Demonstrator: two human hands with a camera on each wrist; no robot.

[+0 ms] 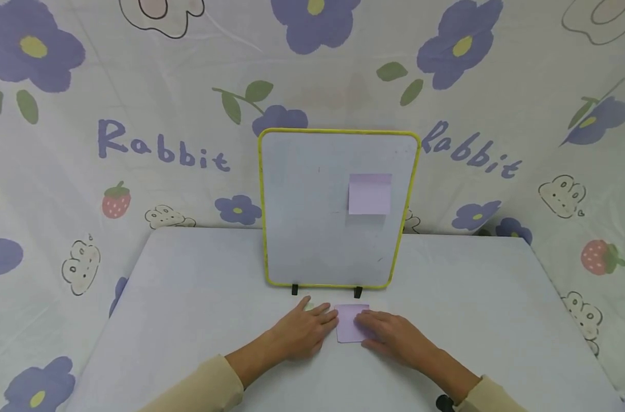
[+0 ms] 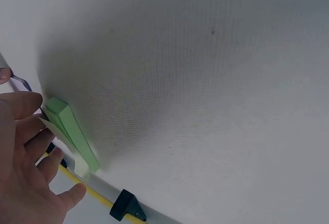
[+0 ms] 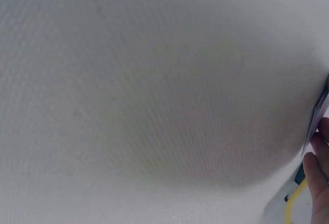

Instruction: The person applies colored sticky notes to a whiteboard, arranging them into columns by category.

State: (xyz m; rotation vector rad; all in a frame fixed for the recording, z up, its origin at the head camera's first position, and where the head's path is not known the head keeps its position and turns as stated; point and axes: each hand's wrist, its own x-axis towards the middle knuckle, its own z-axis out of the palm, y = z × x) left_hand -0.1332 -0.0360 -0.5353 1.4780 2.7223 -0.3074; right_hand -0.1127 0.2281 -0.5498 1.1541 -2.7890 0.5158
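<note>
Fingers (image 1: 370, 319) relaxed, left hand (image 1: 304, 331) and right hand (image 1: 395, 337) flank a likely light, bendable purple pad (image 1: 347, 327), best pinched at three o'clock.

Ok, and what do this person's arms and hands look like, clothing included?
The left sleeve and right sleeve are plain pale beige, each ending short of the wrist. The left hand and right hand are bare, with no gloves or rings to be seen. A small black rounded piece shows beside the right sleeve; I cannot tell what it is.
</note>
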